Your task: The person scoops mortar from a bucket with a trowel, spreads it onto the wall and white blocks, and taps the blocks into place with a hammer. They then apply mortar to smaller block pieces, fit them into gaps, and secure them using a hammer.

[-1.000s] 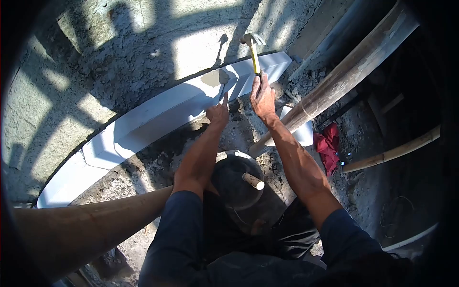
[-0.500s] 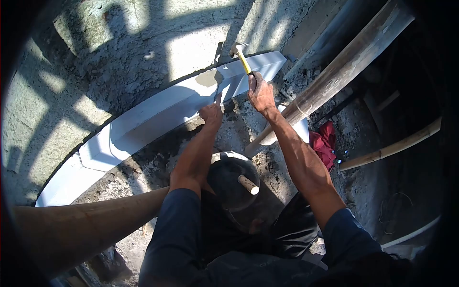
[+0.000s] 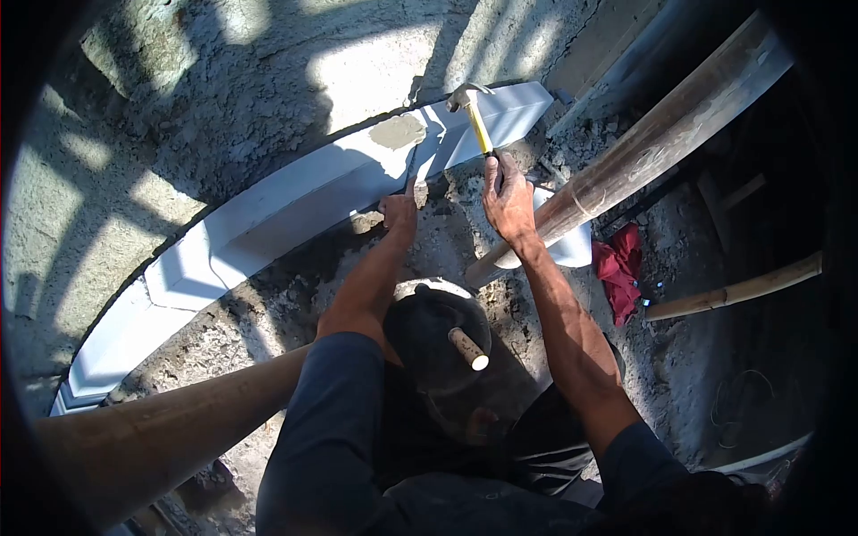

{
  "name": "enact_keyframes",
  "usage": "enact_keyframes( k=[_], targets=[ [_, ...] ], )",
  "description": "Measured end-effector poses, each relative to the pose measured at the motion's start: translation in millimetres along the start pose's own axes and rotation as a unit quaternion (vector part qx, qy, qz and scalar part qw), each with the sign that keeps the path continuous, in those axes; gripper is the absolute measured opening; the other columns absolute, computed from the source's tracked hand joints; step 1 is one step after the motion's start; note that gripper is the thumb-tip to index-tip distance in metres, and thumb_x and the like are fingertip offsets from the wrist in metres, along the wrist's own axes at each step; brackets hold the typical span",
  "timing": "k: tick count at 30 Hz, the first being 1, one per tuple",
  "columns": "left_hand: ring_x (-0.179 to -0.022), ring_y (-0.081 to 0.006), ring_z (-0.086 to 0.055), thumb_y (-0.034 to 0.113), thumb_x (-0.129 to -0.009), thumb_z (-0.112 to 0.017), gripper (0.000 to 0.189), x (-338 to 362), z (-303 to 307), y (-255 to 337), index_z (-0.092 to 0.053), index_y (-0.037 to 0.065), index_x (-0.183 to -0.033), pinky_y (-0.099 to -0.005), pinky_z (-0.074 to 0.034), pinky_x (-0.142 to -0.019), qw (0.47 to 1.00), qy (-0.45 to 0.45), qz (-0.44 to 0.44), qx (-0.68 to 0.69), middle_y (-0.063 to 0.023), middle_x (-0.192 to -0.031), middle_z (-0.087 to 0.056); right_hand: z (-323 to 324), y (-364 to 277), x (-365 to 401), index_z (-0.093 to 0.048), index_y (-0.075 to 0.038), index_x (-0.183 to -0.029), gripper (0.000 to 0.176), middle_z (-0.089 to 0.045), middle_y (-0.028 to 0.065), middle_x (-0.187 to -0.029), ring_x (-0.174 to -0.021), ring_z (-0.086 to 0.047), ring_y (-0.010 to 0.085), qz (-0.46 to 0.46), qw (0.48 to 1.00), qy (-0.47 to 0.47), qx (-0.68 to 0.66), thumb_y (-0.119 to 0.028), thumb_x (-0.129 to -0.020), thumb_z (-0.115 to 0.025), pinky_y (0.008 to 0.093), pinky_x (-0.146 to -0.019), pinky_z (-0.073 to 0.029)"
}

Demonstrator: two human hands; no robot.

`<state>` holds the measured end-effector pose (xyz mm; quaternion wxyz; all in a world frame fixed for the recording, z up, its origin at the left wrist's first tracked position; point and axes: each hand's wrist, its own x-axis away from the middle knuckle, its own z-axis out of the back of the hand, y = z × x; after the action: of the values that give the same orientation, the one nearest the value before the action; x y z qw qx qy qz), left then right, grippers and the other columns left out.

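The right hand (image 3: 510,198) closes around the hammer (image 3: 475,121), its head over the white molding (image 3: 295,201). The left hand (image 3: 399,211), index finger extended, grips a thin dark tool (image 3: 412,167) pointing toward the grey patch (image 3: 398,132) on the molding.

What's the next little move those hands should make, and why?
I'd suggest easing the thin tool in the left hand slightly onto the gray patch. It already points towards the patch's edge on the white molding, while the hammer in the right hand is off to the right. Whether the tool touches the molding, I can't tell.
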<state>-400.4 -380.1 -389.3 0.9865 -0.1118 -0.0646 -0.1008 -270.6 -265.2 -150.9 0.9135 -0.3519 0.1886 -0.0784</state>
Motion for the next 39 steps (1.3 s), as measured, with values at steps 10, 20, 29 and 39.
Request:
enact_keyframes(
  k=[10, 20, 29, 39],
  targets=[
    [-0.048, -0.0117, -0.051, 0.016, -0.088, -0.057, 0.078, -4.0, -7.4, 4.4, -0.016, 0.019, -0.155, -0.0326, -0.029, -0.038, 1.0, 0.009, 0.01, -0.015, 0.0081, -0.058, -0.054, -40.0, 24.7, -18.9, -0.055, -0.003, -0.111, 0.034, -0.045, -0.0005, -0.061, -0.051, -0.047, 0.0096, 0.028, 0.971, 0.15, -0.185, -0.032, -0.103, -0.042, 0.0269, -0.048, -0.039],
    [-0.064, -0.0162, -0.057, 0.029, -0.086, -0.062, 0.086, -6.4, -11.7, -10.5, -0.011, 0.024, -0.155, -0.0367, -0.036, -0.051, 0.998, 0.042, -0.039, -0.038, 0.0036, -0.072, -0.06, -130.2, 48.1, 3.7, -0.042, -0.009, -0.073, 0.023, -0.032, -0.0014, -0.057, -0.041, -0.03, 0.0115, -0.442, 0.568, 0.135, -0.681, -0.012, -0.094, -0.033, 0.0266, -0.038, -0.025],
    [-0.069, -0.0188, -0.056, 0.03, -0.09, -0.059, 0.076, 9.9, 19.1, -11.9, -0.017, 0.031, -0.154, -0.0417, -0.039, -0.06, 1.0, 0.011, -0.019, 0.006, -0.0004, -0.079, -0.059, -156.3, 65.6, 19.5, -0.044, -0.009, -0.091, 0.01, -0.034, -0.0031, -0.059, -0.041, -0.03, 0.0093, -0.421, 0.562, 0.049, -0.711, -0.015, -0.096, -0.038, 0.026, -0.037, -0.023],
    [-0.059, -0.017, -0.056, 0.023, -0.086, -0.058, 0.078, 0.1, -5.5, 0.5, -0.021, 0.008, -0.152, -0.0426, -0.032, -0.059, 0.999, 0.013, -0.048, -0.017, 0.0059, -0.071, -0.064, -29.7, -6.4, -10.7, -0.05, 0.002, -0.103, 0.024, -0.062, 0.0272, -0.074, -0.077, -0.065, 0.0454, -0.005, 0.992, 0.113, -0.048, -0.02, -0.094, -0.049, 0.0498, -0.067, -0.048]
  ],
)
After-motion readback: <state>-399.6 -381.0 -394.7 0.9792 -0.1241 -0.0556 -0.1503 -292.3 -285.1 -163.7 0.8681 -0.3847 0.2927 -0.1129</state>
